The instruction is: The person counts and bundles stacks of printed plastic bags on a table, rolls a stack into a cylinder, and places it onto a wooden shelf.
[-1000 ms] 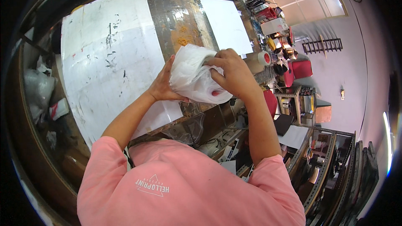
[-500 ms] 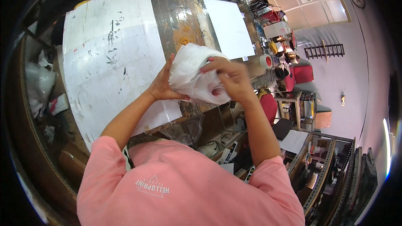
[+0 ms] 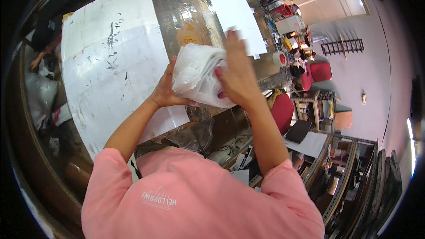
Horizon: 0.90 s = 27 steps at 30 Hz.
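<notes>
A thick roll of thin white plastic (image 3: 197, 71), loosely wrapped and crinkled, is held over the near edge of the worktable. My left hand (image 3: 166, 89) grips it from the left, thumb up along its side and fingers underneath. My right hand (image 3: 239, 73) lies flat against the roll's right end, fingers stretched upward and somewhat blurred. Part of the roll's hollow core shows below my right palm.
White sheets with dark marks (image 3: 110, 62) cover the table's left side; a blank white sheet (image 3: 237, 17) lies farther right. Near the right edge sits a tape roll (image 3: 279, 59). Another person's hand (image 3: 37, 61) appears at far left. Metal shelving (image 3: 336, 181) stands right.
My right hand has gone from bent fingers at the roll's top to a flat, upright palm on its right end. Another person has come into view at far left.
</notes>
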### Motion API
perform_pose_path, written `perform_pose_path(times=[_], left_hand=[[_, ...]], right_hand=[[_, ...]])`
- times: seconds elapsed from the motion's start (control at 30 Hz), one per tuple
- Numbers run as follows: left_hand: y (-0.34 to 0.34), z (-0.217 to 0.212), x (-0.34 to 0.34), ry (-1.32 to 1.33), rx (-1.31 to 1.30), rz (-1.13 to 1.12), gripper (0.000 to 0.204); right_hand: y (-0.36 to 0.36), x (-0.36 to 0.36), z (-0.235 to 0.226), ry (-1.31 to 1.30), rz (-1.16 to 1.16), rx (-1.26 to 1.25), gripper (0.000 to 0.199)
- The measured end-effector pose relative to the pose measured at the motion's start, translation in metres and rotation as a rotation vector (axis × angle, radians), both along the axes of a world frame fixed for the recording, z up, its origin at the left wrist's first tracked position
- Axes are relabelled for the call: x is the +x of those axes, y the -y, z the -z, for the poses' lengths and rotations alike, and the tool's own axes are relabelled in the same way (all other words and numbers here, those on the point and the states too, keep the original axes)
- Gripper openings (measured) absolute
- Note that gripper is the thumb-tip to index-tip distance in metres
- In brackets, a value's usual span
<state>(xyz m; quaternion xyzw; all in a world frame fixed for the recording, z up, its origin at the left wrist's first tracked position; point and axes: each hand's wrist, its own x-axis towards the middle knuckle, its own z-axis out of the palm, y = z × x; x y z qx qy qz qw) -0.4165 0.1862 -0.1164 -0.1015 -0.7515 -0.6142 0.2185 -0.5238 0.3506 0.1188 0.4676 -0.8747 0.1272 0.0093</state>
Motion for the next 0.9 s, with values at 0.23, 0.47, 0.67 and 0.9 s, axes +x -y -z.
perform_pose_path(times=[0.23,0.47,0.67,0.9], left_hand=[[-0.005,-0.005,-0.004,0.051,0.045,-0.023,0.163],[-0.007,-0.018,-0.005,0.134,0.116,-0.031,0.16],[-0.012,-0.025,0.001,0.158,0.178,-0.04,0.131],[-0.025,-0.035,0.01,0.166,0.174,-0.14,0.099]], right_hand=[[-0.011,0.014,0.015,-0.054,0.206,0.023,0.114],[-0.018,0.012,0.01,0.109,0.254,0.095,0.113],[-0.019,0.028,-0.038,0.211,0.24,0.437,0.16],[-0.016,0.03,-0.002,0.038,0.4,0.303,0.141]])
